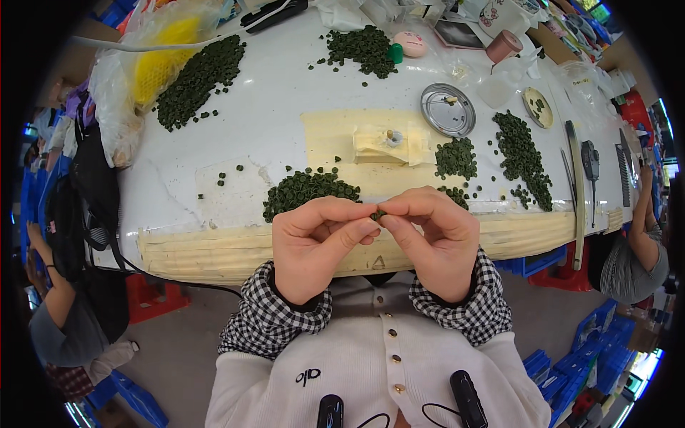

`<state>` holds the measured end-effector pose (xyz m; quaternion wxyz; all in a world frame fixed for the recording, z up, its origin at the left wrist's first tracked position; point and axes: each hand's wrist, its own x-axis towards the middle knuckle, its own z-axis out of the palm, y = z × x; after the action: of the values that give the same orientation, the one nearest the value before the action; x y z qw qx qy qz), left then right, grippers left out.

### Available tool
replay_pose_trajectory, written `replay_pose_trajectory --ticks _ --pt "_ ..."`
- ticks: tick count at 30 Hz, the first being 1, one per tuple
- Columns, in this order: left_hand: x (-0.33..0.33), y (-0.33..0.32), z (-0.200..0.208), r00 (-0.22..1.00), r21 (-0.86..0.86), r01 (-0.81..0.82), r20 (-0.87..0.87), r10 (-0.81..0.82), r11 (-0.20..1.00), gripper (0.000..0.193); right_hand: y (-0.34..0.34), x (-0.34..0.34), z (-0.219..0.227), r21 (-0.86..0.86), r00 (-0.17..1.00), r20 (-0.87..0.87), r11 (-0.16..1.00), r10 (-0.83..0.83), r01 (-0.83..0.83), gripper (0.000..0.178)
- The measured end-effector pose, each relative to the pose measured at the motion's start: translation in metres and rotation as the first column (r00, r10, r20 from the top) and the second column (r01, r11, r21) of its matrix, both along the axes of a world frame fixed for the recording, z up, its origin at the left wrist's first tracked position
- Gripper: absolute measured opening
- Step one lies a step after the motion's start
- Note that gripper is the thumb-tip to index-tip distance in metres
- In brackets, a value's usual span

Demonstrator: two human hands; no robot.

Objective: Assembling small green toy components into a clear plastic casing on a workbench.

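Note:
My left hand [314, 246] and my right hand [437, 242] meet above the table's near edge, fingers pinched together. Between their fingertips is a small dark green piece [379, 214], mostly covered by the fingers. A heap of small dark green ring-like pieces [308, 190] lies just beyond my left hand. Past my right hand is a smaller pile of green pieces [456, 158]. A small block wrapped in yellowish tape [378, 150], with a little metal-looking fitting on top, stands on the table ahead of my hands.
More green heaps lie at the far left [203, 78], far middle [360, 50] and right [524, 157]. A round metal lid [448, 110] and a small dish [537, 108] sit to the right. Plastic bags [118, 121] line the left. People sit at both sides.

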<state>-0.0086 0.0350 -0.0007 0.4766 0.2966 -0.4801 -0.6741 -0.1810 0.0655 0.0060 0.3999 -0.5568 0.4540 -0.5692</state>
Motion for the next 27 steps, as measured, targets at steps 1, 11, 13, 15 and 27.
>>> replay_pose_trajectory --ticks 1,11,13,15,27 --pt "0.0000 0.0001 -0.0002 1.000 0.000 -0.001 0.000 0.001 1.000 0.017 0.0005 0.0010 -0.0001 0.005 1.000 -0.007 1.000 -0.013 0.013 0.017" --pt "0.0004 0.0014 -0.0002 1.000 0.020 -0.025 0.011 0.025 0.999 0.015 0.0000 0.0050 0.0027 -0.165 0.967 -0.223 0.982 -0.126 0.090 0.019" --pt "0.0001 0.0021 -0.0006 0.999 0.020 -0.032 0.010 0.032 0.999 0.015 0.0024 0.0070 0.0036 -0.182 0.958 -0.249 0.978 -0.144 0.100 0.020" --pt "-0.0003 0.0017 -0.0011 0.999 0.010 -0.046 -0.010 0.046 0.999 0.016 0.0035 0.0083 0.0053 -0.202 0.950 -0.277 0.975 -0.147 0.092 0.021" --pt "0.0027 -0.0005 0.0011 0.995 -0.167 -0.075 0.057 0.086 0.983 0.019 0.0033 0.0063 0.0026 -0.137 0.987 -0.164 0.990 0.003 -0.026 0.026"
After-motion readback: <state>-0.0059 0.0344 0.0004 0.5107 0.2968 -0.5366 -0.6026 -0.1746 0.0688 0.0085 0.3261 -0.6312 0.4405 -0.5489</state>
